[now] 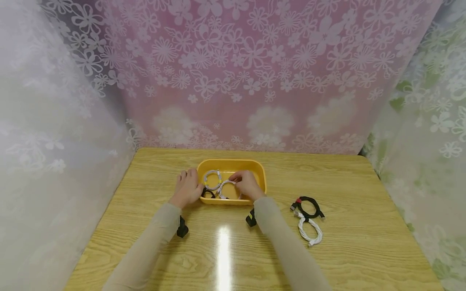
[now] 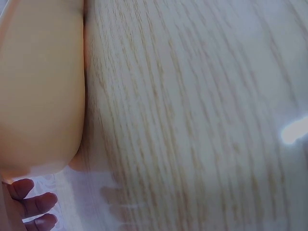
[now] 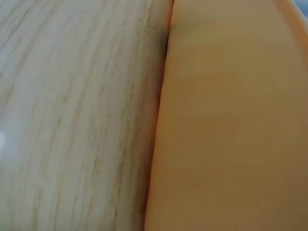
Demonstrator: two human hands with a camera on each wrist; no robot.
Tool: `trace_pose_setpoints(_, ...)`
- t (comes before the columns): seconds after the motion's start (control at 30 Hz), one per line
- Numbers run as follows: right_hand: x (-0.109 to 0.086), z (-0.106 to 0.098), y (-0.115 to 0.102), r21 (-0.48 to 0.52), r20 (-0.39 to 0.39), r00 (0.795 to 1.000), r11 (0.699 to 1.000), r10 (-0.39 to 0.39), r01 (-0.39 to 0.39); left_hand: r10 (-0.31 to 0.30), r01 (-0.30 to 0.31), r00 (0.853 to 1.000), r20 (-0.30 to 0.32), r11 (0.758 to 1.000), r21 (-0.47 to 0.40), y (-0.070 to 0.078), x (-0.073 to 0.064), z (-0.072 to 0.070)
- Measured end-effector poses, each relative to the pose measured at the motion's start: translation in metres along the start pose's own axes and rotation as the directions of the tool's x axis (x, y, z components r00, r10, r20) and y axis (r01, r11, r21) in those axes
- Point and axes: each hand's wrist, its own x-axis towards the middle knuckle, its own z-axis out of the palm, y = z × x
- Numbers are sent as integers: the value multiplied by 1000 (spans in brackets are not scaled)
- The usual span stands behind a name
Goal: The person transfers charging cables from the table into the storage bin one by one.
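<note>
A yellow plastic bin (image 1: 233, 162) stands on the table. My left hand (image 1: 187, 188) holds its left end, thumb at the front left corner of the rim. In the left wrist view, the fingers (image 2: 38, 204) hang down past that end. My right hand (image 1: 247, 185) reaches in over the front rim, thumb and fingertips pinching a coiled white cable (image 1: 222, 189). Another white cable coil (image 1: 205, 178) with yellow ties lies at the left in the bin. A small black cable (image 1: 208, 190) sits in the front left corner. The right wrist view shows only the bin's wall (image 3: 231, 120) and table.
To the right of the bin, a coiled black cable (image 1: 310, 199) with a red tie lies on the wooden table (image 1: 364, 226). Touching it in front is a thick white cable coil (image 1: 316, 238) with a dark tie. Flowered curtains (image 1: 233, 60) hang behind and on both sides.
</note>
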Motion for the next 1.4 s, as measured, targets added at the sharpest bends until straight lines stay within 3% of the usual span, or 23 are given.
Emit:
trace_pose_setpoints(1.0, -1, 0, -3, 5, 64, 998, 1000, -7, 7, -10, 10, 1000, 8, 1000, 1, 2, -1, -3)
trace_pose_setpoints(1.23, -5, -6, -8, -38, 156, 988, 999, -22, 28, -22, 22, 999, 35, 1000, 12, 4, -2, -4)
trace_pose_setpoints(1.4, -9, -12, -13, -29, 232, 973, 1000, 5, 2, -13, 13, 1000, 21, 1000, 24, 3, -1, -2)
